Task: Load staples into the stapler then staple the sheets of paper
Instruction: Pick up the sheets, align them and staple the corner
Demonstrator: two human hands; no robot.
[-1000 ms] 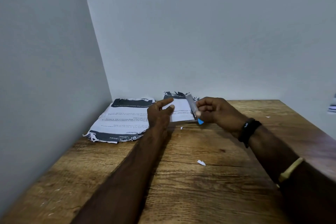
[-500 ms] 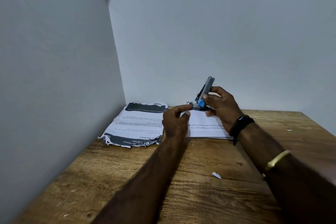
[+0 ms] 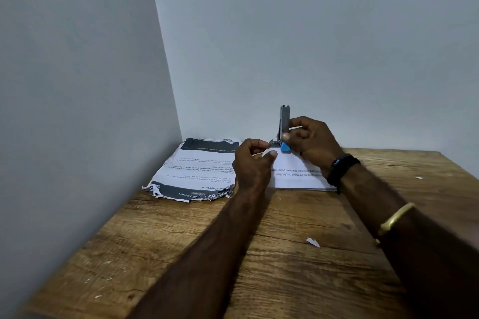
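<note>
Wooden table [image 3: 181, 254] set in a corner of grey walls. Right hand [image 3: 311, 142] grasps the stapler [image 3: 284, 122], its grey top arm standing upright, over the sheets of paper [image 3: 197, 171] lying by the far wall. Left hand [image 3: 252, 163] curls in a pinch just beside the stapler's base; whether it holds anything cannot be told. A paper scrap [image 3: 312, 242] lies nearer.
</note>
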